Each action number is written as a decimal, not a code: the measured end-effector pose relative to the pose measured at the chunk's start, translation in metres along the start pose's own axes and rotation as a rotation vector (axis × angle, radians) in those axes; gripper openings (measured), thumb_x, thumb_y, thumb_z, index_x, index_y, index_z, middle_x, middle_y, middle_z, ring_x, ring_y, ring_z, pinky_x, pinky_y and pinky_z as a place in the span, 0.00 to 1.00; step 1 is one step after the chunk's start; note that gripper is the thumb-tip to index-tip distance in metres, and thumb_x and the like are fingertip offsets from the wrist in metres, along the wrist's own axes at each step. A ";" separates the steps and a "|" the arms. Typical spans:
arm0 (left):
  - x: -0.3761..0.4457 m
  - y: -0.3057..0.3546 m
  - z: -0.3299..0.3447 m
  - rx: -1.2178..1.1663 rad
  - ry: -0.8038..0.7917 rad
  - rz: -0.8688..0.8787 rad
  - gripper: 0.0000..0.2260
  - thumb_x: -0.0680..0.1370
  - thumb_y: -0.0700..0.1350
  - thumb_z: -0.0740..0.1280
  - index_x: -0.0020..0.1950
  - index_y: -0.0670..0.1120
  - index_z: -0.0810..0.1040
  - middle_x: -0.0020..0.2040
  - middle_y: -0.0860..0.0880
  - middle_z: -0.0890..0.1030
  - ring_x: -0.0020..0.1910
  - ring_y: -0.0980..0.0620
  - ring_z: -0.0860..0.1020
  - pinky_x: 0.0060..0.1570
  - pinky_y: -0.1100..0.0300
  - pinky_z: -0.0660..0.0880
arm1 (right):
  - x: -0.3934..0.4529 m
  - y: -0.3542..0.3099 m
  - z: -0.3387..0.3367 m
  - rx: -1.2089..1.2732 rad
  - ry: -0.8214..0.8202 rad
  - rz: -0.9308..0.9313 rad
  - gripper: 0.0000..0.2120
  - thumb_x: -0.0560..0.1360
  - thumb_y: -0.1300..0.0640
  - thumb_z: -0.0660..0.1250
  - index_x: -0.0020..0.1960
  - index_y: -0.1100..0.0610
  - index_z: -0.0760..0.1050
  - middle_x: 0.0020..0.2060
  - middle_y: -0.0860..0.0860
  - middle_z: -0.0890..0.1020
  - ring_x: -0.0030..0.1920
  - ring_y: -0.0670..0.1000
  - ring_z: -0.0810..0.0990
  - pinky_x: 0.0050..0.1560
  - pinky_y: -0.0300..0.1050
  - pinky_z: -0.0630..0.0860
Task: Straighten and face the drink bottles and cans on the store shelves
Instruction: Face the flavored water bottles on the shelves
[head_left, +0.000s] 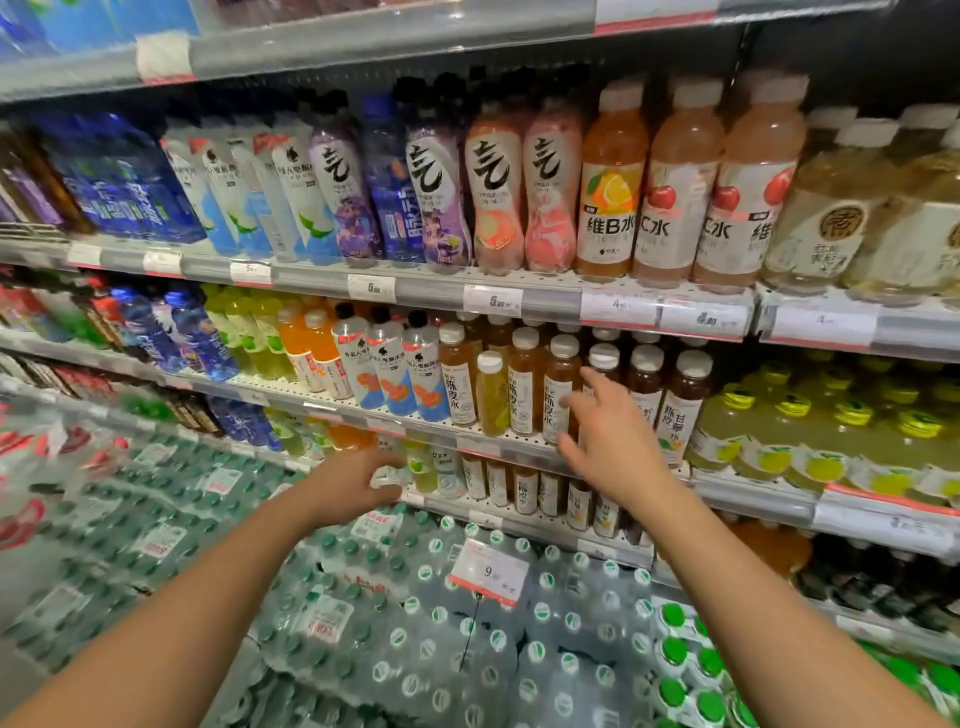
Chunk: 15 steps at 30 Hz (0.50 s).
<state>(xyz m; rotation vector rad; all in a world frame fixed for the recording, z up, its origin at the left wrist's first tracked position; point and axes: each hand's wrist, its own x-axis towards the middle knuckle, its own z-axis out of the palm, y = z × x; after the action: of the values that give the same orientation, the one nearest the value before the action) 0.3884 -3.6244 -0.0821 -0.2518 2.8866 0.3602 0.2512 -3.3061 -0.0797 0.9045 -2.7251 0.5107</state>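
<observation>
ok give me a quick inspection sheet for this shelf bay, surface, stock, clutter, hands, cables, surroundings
surface: perforated metal shelf with price tags on its front rail.
job's things: brown tea bottles with white caps stand upright, labels forward; a shorter yellow-green bottle stands among them, looks out of place.
clutter: nothing seen loose on the shelves.
grippers: right hand open, fingers spread at the tea bottles, contact unclear; left hand reaches the shelf below, its grasp blurred.
cables: nothing seen.
surroundings: shrink-wrapped water packs stacked below with a hanging price card; juice bottles on the shelf above.
</observation>
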 end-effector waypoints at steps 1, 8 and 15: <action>-0.005 -0.006 0.001 -0.010 0.001 -0.021 0.22 0.80 0.56 0.67 0.73 0.52 0.73 0.72 0.52 0.75 0.65 0.51 0.77 0.63 0.57 0.71 | -0.003 -0.008 0.011 0.037 -0.061 -0.003 0.22 0.79 0.48 0.66 0.70 0.54 0.73 0.78 0.59 0.62 0.76 0.61 0.64 0.73 0.57 0.68; -0.010 -0.052 -0.011 -0.054 0.091 -0.066 0.22 0.81 0.55 0.67 0.74 0.54 0.71 0.73 0.54 0.73 0.65 0.52 0.76 0.63 0.58 0.70 | -0.022 -0.040 0.078 0.141 -0.361 -0.004 0.25 0.77 0.44 0.65 0.72 0.51 0.72 0.71 0.51 0.71 0.69 0.55 0.73 0.66 0.50 0.74; 0.015 -0.103 -0.017 -0.101 0.156 0.056 0.21 0.80 0.55 0.68 0.72 0.54 0.74 0.70 0.56 0.77 0.66 0.55 0.76 0.62 0.58 0.72 | 0.009 -0.078 0.104 0.169 -0.313 0.130 0.32 0.79 0.47 0.66 0.79 0.53 0.62 0.80 0.50 0.60 0.72 0.54 0.72 0.70 0.51 0.72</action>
<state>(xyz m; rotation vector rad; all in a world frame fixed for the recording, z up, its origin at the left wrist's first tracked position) 0.3909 -3.7295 -0.0921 -0.2263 3.0379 0.5191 0.2812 -3.4099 -0.1519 0.9198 -3.0769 0.6863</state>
